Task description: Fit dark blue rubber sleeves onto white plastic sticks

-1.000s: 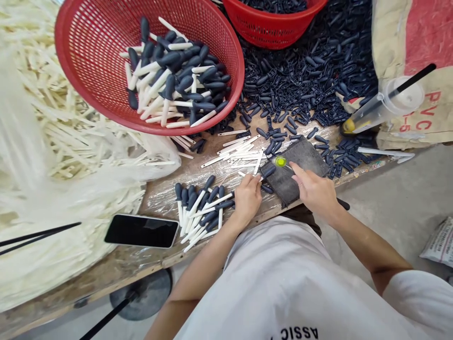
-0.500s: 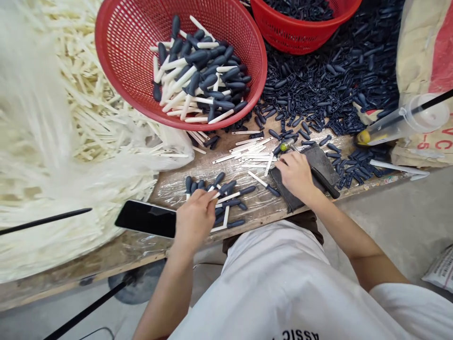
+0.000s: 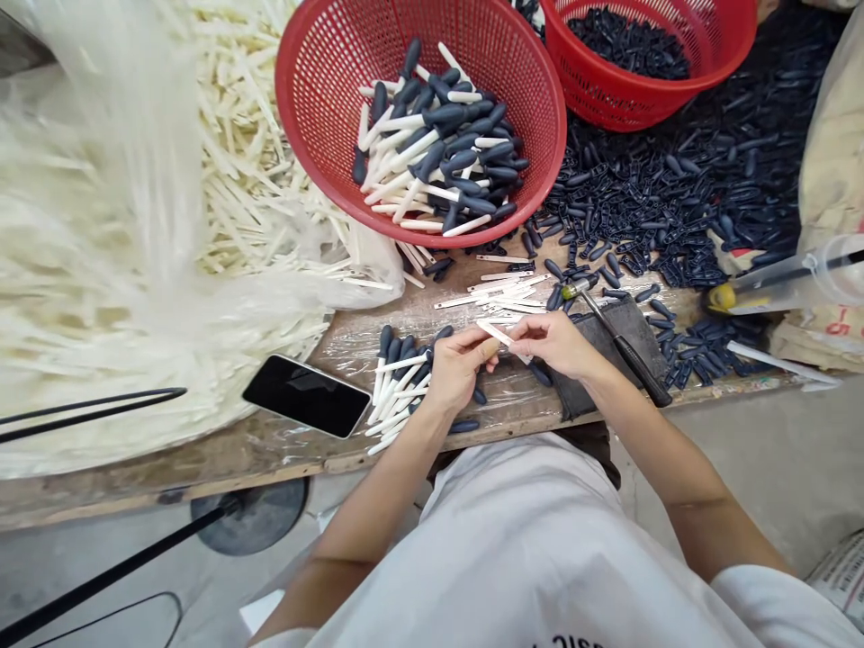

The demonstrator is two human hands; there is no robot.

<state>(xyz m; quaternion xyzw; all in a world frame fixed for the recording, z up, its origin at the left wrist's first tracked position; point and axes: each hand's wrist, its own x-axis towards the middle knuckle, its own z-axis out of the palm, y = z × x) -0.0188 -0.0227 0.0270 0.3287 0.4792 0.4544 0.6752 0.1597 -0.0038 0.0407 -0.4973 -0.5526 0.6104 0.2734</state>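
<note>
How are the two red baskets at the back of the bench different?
Contents: the left basket holds white sticks with dark handles, while the right basket holds small dark pieces.
Position: the left basket is nearer the person; the right basket sits farther back.
Apparent size: the left basket looks larger in this view than the right basket.
Both are red with perforated walls, and both are cut off by the picture's top edge.

I'm getting a bright, fairly even feed with soft shadows; the left hand (image 3: 459, 364) and right hand (image 3: 557, 342) read clearly, while the plastic sheeting (image 3: 81, 180) at left washes out to a milky haze. Small glints streak the film-covered worktop (image 3: 509, 405), and the dark pieces (image 3: 715, 171) at upper right merge into murk. My wide lens stretches things towards the edges.
</note>
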